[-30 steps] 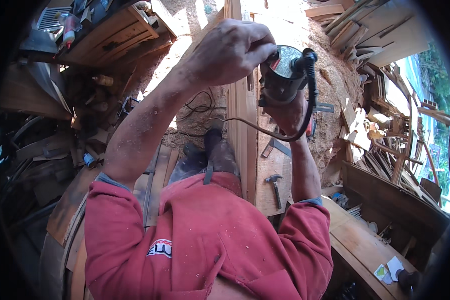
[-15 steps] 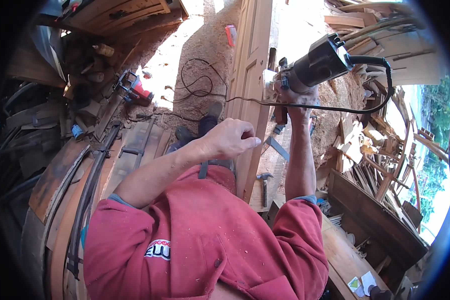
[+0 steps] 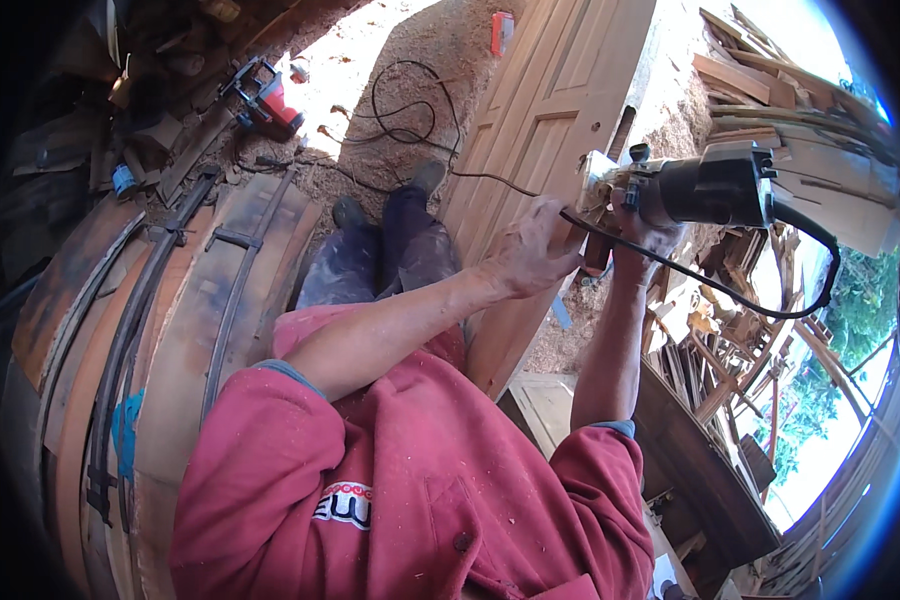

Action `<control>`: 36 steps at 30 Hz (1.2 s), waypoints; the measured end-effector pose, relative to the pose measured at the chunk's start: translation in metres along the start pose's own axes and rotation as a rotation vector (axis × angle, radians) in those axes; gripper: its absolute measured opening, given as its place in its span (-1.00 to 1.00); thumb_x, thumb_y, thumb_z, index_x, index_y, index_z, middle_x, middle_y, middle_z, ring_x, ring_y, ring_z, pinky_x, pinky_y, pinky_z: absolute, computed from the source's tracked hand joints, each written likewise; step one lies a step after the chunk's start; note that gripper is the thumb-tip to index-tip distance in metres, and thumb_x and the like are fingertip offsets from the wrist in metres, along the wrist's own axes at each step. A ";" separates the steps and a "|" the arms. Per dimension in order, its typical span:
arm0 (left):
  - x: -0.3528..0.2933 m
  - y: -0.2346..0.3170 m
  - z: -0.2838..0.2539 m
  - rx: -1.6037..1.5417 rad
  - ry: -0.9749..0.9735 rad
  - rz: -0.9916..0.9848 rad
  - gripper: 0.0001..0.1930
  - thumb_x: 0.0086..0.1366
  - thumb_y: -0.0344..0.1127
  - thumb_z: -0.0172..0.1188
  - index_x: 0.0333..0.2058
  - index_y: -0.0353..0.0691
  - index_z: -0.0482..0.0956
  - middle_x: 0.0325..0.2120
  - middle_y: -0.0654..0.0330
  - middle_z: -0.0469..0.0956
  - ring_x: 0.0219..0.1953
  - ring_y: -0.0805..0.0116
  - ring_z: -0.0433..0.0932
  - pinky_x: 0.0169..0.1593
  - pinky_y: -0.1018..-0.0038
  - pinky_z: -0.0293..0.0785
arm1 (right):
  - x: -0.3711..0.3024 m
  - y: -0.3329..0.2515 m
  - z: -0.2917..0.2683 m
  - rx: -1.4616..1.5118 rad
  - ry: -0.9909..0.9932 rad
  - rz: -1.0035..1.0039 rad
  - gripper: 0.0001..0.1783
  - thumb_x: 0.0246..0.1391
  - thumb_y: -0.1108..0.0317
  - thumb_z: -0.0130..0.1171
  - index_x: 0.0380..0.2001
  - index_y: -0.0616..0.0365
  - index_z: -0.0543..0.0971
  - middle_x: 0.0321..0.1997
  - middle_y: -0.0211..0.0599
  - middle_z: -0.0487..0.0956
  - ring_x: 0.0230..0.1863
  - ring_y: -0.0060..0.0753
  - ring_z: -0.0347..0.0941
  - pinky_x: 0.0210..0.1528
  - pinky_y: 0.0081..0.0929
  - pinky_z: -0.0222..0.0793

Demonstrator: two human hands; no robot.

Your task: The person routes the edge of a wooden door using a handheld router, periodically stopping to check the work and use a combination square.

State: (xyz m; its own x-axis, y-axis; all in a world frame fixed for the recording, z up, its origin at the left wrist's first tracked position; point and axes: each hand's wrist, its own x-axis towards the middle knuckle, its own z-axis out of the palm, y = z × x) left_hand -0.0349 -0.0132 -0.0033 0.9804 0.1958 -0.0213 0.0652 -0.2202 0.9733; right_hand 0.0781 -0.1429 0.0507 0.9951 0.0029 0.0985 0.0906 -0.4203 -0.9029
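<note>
My right hand (image 3: 655, 236) grips a black corded router (image 3: 715, 190) from below. The tool lies on its side, its base against the edge of a panelled wooden door (image 3: 545, 110). My left hand (image 3: 532, 252) hangs over the door beside the router base, thumb and fingers apart, holding nothing. A black power cord (image 3: 710, 288) loops from the router's end and crosses just over the left fingertips. Next to the base, a dark slot (image 3: 620, 130) shows in the door's edge. The cutting end of the router is hidden.
A red power tool (image 3: 270, 105) rests on the sawdust-covered floor at far left, near coiled cord (image 3: 405, 105). Curved boards with clamps (image 3: 232, 240) stand along the left. Scrap wood (image 3: 770, 85) piles up on the right. A dark wooden box (image 3: 705, 460) is at lower right.
My left hand has moved right and forward, its fingers spreading toward the router. The router has turned more level in view, still in my right hand. The whole view has shifted.
</note>
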 end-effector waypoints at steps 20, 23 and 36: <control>0.024 -0.016 -0.001 -0.373 -0.187 -0.186 -0.53 0.36 0.09 0.11 -0.34 -0.31 0.50 -0.43 -0.05 0.56 -0.35 -0.05 0.60 -0.25 0.17 0.49 | -0.021 0.023 -0.008 -0.074 -0.049 -0.116 -0.16 -0.14 0.05 0.51 0.13 0.31 0.42 0.13 -0.03 0.54 0.15 -0.12 0.47 0.27 -0.13 0.31; 0.023 -0.014 0.002 -0.363 -0.157 -0.143 -0.55 0.37 0.06 0.11 -0.35 -0.30 0.49 -0.45 -0.05 0.53 -0.36 -0.07 0.59 -0.27 0.15 0.48 | -0.023 0.028 -0.005 -0.095 -0.058 -0.135 -0.05 -0.10 -0.07 0.48 0.21 0.29 0.31 0.16 0.01 0.51 0.18 -0.10 0.45 0.28 -0.12 0.31; 0.025 -0.008 0.003 -0.306 -0.067 -0.093 -0.73 0.33 -0.22 0.14 -0.40 -0.34 0.43 -0.49 -0.05 0.48 -0.41 -0.10 0.56 -0.32 0.16 0.46 | -0.030 0.035 -0.001 -0.224 -0.045 -0.189 -0.03 -0.02 -0.30 0.31 0.20 0.28 0.32 0.15 -0.02 0.49 0.16 -0.13 0.44 0.22 -0.17 0.36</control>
State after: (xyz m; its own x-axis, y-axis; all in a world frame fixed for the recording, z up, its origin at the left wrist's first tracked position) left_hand -0.0107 -0.0098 -0.0119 0.9836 0.1358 -0.1185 0.1061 0.0956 0.9898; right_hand 0.0510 -0.1589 0.0168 0.9625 0.1384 0.2332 0.2689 -0.5983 -0.7548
